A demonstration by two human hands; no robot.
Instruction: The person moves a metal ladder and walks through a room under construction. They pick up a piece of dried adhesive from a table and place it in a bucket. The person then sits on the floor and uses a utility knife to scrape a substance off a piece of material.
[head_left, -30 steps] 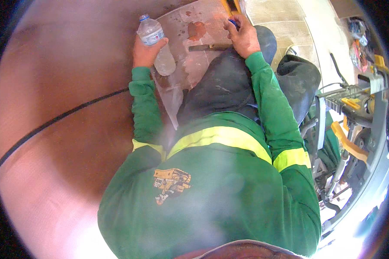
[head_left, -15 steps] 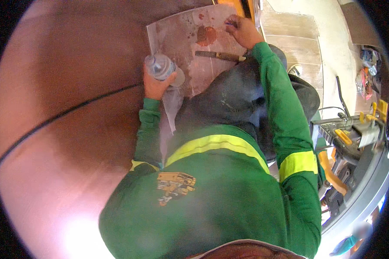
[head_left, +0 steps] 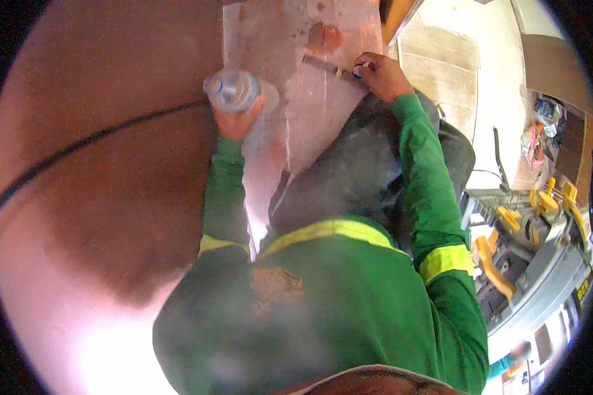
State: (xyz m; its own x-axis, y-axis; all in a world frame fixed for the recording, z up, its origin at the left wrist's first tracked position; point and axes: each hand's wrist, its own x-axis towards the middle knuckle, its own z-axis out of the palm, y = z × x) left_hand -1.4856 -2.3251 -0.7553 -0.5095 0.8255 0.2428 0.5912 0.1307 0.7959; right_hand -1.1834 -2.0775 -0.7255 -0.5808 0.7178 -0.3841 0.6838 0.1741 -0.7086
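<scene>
My left hand [head_left: 238, 120] is wrapped round a clear plastic bottle [head_left: 234, 91], tilted so its neck points toward the upper left. Blur hides whether its mouth is covered. The fingers of my right hand [head_left: 383, 78] are pinched on a small blue cap [head_left: 358, 73], just over the handle end of a narrow flat-bladed tool [head_left: 321, 64]. That tool lies on a pale board [head_left: 296, 99] in front of me. Farther up the board is a reddish wet patch [head_left: 324, 38] with darker spots near it.
A black cable [head_left: 92, 138] crosses the brown surface at the left. To the right stands a grey machine [head_left: 540, 283] with yellow-orange levers. Bags and loose items [head_left: 542, 128] sit on a shelf at the far right. My bent dark-trousered leg [head_left: 349, 158] borders the board.
My right hand has come back from beyond the wet patch to the tool's handle. The bottle in my left hand has tilted further. The whole view has shifted a little.
</scene>
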